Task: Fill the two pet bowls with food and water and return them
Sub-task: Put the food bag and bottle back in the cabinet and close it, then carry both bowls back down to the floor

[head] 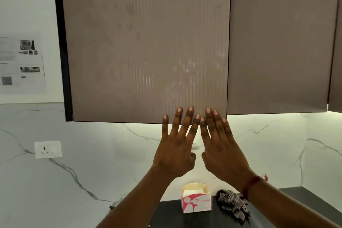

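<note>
No pet bowl shows anywhere in view, so where the bowls are cannot be told. Both hands are raised flat, fingers spread and holding nothing: the left hand (175,146) and right hand (222,146) side by side, fingertips laid on the lower edge of the cabinet door (146,46). Judged as pressing or opening the door; best to push evenly near its bottom right corner, then let it swing clear. Below the wrists sit a tissue box (196,201) and a checked cloth (233,203) on the counter (166,214).

The taupe, finely ribbed cabinet door (146,42), smudged with prints, hangs upright beside a plain door (277,42).
</note>
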